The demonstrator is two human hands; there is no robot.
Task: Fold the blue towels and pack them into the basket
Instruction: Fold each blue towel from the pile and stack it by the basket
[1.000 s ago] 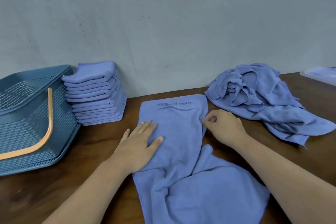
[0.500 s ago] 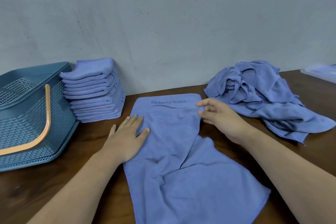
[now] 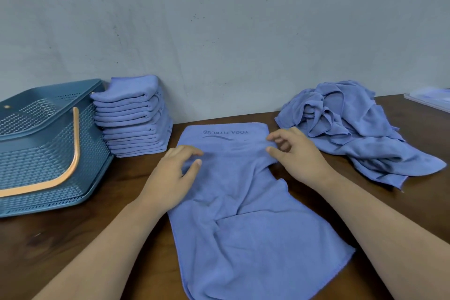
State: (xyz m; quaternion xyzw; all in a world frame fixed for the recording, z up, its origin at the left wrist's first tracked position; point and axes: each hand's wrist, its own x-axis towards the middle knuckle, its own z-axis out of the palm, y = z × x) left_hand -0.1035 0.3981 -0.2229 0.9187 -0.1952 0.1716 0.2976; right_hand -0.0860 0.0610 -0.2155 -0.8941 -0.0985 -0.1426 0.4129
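A blue towel (image 3: 243, 207) printed "YOGA FITNESS" lies lengthwise on the brown table (image 3: 73, 238), wrinkled at its near half. My left hand (image 3: 174, 175) pinches the towel's left edge a little below the print, thumb and fingers curled on the cloth. At the same height my right hand (image 3: 298, 154) pinches the right edge, and the cloth bunches between the hands. A stack of several folded blue towels (image 3: 136, 117) stands against the wall at the left. The blue mesh basket (image 3: 41, 129) with an orange handle sits left of the stack, tipped toward me.
A loose heap of unfolded blue towels (image 3: 353, 126) lies at the right rear of the table. A pale flat tray (image 3: 431, 100) shows at the far right edge. The grey wall runs directly behind the table.
Both hands went from lying on the towel to pinching its side edges. The left hand slid forward toward the print, and the cloth now ridges between the hands.
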